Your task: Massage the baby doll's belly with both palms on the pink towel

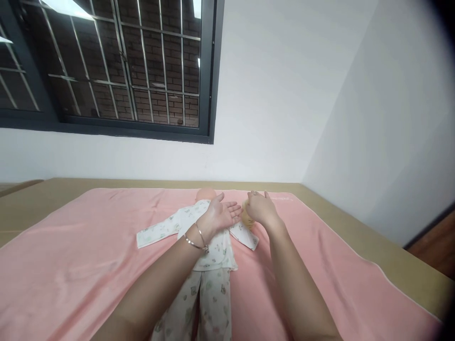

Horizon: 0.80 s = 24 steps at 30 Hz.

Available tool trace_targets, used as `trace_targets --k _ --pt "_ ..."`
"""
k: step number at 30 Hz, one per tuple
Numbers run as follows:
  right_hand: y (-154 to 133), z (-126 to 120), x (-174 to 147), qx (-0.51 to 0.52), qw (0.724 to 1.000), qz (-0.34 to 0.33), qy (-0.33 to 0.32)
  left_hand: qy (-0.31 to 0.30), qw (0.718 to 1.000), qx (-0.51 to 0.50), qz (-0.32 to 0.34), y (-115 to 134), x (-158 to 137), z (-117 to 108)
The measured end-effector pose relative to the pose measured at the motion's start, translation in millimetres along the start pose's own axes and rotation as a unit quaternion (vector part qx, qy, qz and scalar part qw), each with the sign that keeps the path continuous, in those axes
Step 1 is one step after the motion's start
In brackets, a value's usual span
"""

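A baby doll (205, 194) lies on its back on a pink blanket (88, 255), dressed in a white patterned top (220, 248) and matching trousers (216, 298). Above the doll's chest, my left hand (223, 214) is open with the palm up and fingers stretched to the right. Two bracelets (195, 242) circle that wrist. My right hand (261, 207), seen from its back, is closed around a yellowish bottle-like thing (248, 218), tilted beside my left fingertips. My right fingers hide much of it, so its exact kind is unclear.
The blanket covers a tan tabletop (284, 186) set against a white wall (270, 104). A dark-framed window (209, 94) with metal bars is at the upper left. Something brown and wooden (435, 246) stands at the right edge.
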State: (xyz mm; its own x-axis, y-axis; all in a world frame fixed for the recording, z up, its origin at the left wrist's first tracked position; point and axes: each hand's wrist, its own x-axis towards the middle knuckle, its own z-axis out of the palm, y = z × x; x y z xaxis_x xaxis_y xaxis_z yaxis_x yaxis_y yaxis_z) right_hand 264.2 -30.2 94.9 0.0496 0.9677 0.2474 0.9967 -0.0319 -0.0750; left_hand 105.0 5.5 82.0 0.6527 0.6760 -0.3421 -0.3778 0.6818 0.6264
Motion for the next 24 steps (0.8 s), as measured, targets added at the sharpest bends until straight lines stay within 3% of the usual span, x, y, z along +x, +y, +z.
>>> trace_targets --k 6,10,12,15,19,24 --pt "-17.3 3.4 -1.8 0.037 0.998 0.04 0.028 -0.059 0.998 -0.003 0.002 -3.3 -63.8 -13.6" --pt "-51.1 5.1 -16.5 0.165 0.981 -0.087 0.045 -0.075 0.997 0.009 0.026 -1.7 -92.6 -13.2" --pt "-68.9 7.1 -27.4 0.27 0.951 -0.135 0.068 -0.073 0.996 0.015 0.053 0.5 -108.7 -7.9" --pt "-92.1 11.4 -46.2 0.375 0.905 -0.147 0.139 -0.081 0.991 0.006 0.108 3.2 -135.8 1.8" --pt "-120.7 14.5 -79.8 0.353 0.891 -0.188 0.213 -0.105 0.978 0.001 0.182 3.4 -161.8 10.1" --pt "-145.4 12.0 -124.8 0.334 0.848 -0.359 0.2 -0.028 0.97 0.049 0.235 -10.7 -158.1 14.3"
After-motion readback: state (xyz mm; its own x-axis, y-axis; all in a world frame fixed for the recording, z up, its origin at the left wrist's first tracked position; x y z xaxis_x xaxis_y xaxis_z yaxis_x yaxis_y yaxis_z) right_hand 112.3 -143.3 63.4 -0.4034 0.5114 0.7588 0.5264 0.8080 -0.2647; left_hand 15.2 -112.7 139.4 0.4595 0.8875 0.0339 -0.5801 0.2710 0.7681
